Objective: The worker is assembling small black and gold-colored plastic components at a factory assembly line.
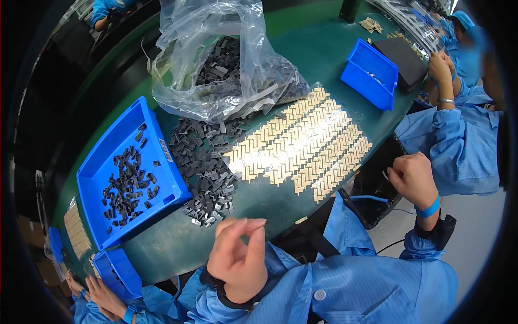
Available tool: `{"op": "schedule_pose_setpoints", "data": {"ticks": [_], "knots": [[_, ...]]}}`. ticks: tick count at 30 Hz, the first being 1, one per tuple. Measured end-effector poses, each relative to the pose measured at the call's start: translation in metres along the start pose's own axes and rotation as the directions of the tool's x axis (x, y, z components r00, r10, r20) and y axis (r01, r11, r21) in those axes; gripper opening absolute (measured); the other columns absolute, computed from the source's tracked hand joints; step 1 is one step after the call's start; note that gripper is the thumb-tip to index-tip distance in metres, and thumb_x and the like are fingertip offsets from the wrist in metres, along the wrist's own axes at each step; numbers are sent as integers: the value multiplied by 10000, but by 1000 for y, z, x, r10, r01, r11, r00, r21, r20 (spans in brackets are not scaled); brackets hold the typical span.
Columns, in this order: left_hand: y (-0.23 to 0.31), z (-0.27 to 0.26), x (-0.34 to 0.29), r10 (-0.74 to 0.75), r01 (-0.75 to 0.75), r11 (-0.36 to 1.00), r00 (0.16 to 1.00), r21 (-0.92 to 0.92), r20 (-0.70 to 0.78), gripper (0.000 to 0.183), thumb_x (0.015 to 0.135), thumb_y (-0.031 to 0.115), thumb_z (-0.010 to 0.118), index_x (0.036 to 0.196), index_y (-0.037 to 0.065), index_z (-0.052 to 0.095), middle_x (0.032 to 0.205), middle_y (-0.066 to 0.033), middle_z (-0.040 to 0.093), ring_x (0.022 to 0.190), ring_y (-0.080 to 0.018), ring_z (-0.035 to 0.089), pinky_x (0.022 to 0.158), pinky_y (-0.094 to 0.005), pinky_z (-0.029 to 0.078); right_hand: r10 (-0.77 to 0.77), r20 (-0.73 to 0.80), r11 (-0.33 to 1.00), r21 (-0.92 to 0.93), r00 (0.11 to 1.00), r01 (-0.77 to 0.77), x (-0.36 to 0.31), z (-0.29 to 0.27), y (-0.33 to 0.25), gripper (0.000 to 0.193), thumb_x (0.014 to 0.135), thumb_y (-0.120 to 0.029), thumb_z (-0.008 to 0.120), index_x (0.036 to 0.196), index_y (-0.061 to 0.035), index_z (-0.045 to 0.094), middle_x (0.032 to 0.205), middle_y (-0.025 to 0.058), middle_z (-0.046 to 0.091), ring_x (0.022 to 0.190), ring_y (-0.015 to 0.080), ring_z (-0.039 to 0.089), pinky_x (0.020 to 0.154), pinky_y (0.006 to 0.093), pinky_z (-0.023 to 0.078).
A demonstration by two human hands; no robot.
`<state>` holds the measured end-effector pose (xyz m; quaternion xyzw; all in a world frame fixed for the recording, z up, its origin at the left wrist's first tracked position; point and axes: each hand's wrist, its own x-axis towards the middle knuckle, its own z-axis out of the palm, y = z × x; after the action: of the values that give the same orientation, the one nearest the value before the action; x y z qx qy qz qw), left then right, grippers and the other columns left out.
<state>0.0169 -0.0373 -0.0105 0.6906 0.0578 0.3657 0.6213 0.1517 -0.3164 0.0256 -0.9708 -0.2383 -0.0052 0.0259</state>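
My left hand point(240, 259) is in front of the table's near edge, its thumb and fingers drawn together in a pinch. Whatever it may hold is too small to make out. Off to the right, beyond the near edge, my right hand point(414, 181) is closed, with a small pale sliver at its fingertips that I cannot name. Nearest my left hand lies a heap of small black plastic pieces point(208, 167). To its right, small beige pieces point(307, 140) lie in slanting interlocked rows.
A clear plastic bag point(245, 32) of black pieces stands behind the heap. A large blue bin point(94, 167) holds more at left. Smaller blue bins sit at lower left point(127, 264) and far right point(359, 59). Co-workers' hands point(105, 299) and a co-worker's sleeve point(453, 146) flank me.
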Motion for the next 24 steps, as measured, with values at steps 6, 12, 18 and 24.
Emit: {"op": "schedule_pose_setpoints", "data": {"ticks": [6, 12, 18, 24], "knots": [[13, -13, 4, 476, -635, 666, 766, 393, 431, 390, 647, -23, 660, 980, 160, 575, 917, -23, 643, 685, -133, 501, 783, -343, 353, -129, -194, 751, 621, 973, 223, 11, -1, -40, 50, 713, -42, 609, 759, -39, 589, 718, 87, 559, 650, 232, 544, 579, 307, 413], [29, -24, 0, 392, -839, 463, 483, 286, 783, 256, 792, 203, 525, 1036, 237, 596, 897, 24, 636, 691, -93, 455, 910, -320, 267, -610, -2, 49, 998, 792, 41, 34, 7, -106, 129, 843, -124, 582, 854, 4, 583, 806, 55, 538, 674, 112, 511, 598, 235, 410], [23, -26, -3, 454, -819, 517, 510, 250, 731, 267, 783, 172, 526, 1027, 239, 610, 902, 9, 636, 716, -97, 469, 904, -328, 280, -763, 61, 38, 998, 644, -50, 47, 15, -117, 142, 862, -139, 565, 865, 1, 585, 810, 50, 541, 651, 101, 503, 587, 229, 400], [20, -29, 2, 463, -820, 532, 490, 211, 739, 274, 763, 165, 540, 1021, 219, 618, 896, -14, 637, 733, -102, 495, 896, -336, 289, -839, 69, 31, 996, 540, -78, 54, 17, -118, 120, 851, -131, 576, 845, -12, 591, 786, 42, 538, 647, 108, 492, 571, 248, 384]]}}
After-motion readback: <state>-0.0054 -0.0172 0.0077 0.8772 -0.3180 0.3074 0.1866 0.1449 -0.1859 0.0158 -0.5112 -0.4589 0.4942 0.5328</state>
